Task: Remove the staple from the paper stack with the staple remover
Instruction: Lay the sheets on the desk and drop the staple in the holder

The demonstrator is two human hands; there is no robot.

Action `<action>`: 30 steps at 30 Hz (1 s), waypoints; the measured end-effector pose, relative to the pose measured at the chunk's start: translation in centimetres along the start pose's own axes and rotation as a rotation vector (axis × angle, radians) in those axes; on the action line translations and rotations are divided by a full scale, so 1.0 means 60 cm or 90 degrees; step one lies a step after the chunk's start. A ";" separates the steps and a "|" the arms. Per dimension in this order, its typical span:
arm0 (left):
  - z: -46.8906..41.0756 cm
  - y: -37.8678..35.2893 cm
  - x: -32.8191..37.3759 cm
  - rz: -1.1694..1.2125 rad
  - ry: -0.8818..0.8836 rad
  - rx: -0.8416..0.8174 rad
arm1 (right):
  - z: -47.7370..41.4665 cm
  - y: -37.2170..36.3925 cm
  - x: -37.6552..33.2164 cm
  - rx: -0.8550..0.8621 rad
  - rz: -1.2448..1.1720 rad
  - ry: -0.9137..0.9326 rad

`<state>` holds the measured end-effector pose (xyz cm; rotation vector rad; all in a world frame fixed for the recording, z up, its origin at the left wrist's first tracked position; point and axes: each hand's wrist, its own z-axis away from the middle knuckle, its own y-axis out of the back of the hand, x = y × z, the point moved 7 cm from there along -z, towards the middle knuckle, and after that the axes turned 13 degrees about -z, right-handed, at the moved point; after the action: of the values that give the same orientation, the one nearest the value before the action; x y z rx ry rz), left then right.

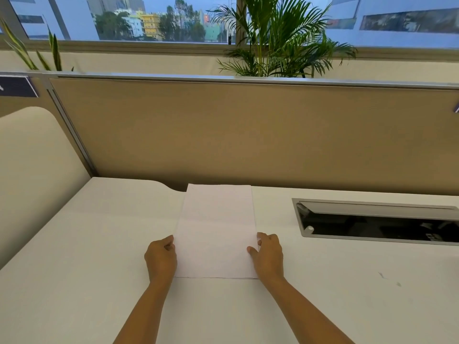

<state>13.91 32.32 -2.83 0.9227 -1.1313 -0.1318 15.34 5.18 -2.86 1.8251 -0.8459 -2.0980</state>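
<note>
A white paper stack (pixel 216 229) lies lengthwise on the white desk (pixel 87 244), right in front of me. My left hand (pixel 161 259) grips the stack's left edge near its lower corner. My right hand (pixel 269 255) grips the right edge at the same height, thumb on top of the sheet. A tiny dark mark near the stack's top left corner may be the staple, too small to tell. No staple remover is in view.
An open cable tray (pixel 377 223) with a metal rim is sunk into the desk at the right. A tan partition (pixel 248 135) closes off the back. A cream chair back (pixel 32 157) stands at the left. Plants and a window are beyond.
</note>
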 end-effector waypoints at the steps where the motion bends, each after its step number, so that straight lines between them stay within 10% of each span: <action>1: 0.000 -0.001 -0.001 -0.008 -0.005 0.003 | 0.000 0.000 0.000 0.000 -0.005 0.005; 15: 0.131 -0.039 0.042 -0.189 -0.257 0.022 | 0.045 0.146 0.015 0.103 -0.130 0.098; 30: 0.361 -0.253 0.217 -0.199 -0.495 -0.167 | 0.101 0.444 0.235 0.266 0.002 -0.048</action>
<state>7.40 3.61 -1.53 0.8194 -1.6175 -0.9372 1.66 -22.12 0.77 1.9353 -1.3932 -2.1195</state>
